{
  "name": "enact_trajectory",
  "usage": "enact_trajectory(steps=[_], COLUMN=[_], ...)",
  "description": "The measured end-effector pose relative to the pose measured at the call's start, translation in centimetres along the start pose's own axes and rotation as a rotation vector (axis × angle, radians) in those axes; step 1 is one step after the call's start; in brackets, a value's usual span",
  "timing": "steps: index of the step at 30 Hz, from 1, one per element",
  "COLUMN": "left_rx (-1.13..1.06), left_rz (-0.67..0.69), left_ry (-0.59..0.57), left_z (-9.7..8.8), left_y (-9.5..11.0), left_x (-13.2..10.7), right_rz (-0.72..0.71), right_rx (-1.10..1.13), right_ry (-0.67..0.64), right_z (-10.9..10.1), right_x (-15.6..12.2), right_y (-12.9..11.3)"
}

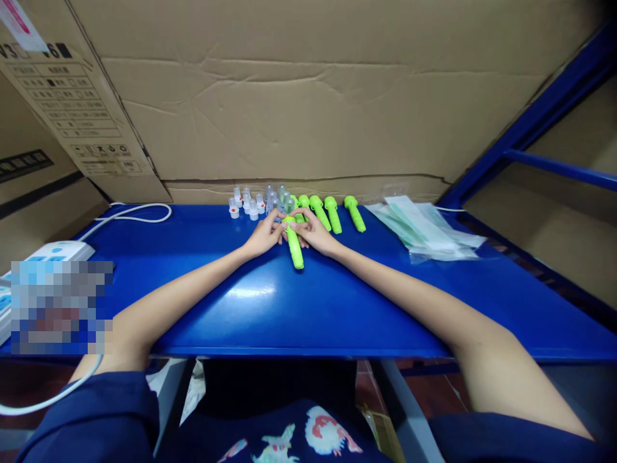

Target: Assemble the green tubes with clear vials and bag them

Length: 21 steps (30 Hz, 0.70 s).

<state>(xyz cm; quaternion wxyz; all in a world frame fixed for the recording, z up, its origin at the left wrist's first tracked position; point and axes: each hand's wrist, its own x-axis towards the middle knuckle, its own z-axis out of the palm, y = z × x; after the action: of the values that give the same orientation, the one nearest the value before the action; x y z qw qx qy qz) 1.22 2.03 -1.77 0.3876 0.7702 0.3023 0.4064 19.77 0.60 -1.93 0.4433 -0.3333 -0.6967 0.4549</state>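
Observation:
Both hands meet at the middle of the blue table around one lime-green ribbed plastic stick point(295, 251), its lower end pointing toward me. My left hand point(267, 233) pinches the stick's top from the left with thumb and fingers. From the other side, my right hand point(315, 233) has its thumb and fingers closed on the same top end. A clear dome-shaped piece point(289, 206) shows at that end; whether it is attached, I cannot tell. Just beyond the hands stand several clear domed pieces with white bases point(253, 209). Several more green sticks point(332, 215) lie to their right.
Flat clear packets with pale green and white contents point(424, 225) lie at the right rear. On the left are a white power strip point(62, 251) and a white cable point(139, 217). Cardboard point(308, 122) walls the back; a blue metal frame point(525, 109) rises at right.

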Motion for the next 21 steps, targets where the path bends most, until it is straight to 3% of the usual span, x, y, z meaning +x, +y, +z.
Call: enact_trajectory(steps=[21], left_rx=[-0.037], left_rz=[0.014], left_ry=[0.003], left_z=[0.04], left_y=[-0.12], left_x=[-0.04], right_rz=[-0.019], right_rx=[-0.019], right_ry=[0.033], right_z=[0.10], right_x=[-0.25], right_y=[-0.40])
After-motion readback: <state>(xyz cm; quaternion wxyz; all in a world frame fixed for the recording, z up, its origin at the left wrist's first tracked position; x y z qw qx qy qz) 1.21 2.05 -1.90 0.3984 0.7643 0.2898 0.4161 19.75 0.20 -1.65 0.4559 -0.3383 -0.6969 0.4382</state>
